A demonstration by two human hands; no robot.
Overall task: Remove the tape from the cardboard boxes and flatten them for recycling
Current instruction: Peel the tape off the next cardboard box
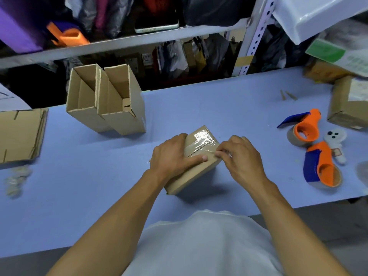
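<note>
At the middle of the blue surface [199, 108] lies your small taped cardboard box [196, 166]; your left hand [171, 154] presses it flat-fingered; your right hand's [242, 154] grip pinches the clear tape [203, 140] at its edge.

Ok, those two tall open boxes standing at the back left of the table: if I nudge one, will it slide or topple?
The tall open boxes would probably topple: they stand upright, high for their narrow bases. They look empty inside, so likely light and easily shoved. They stand touching, so pushing one would probably shift the other on the table.
</note>
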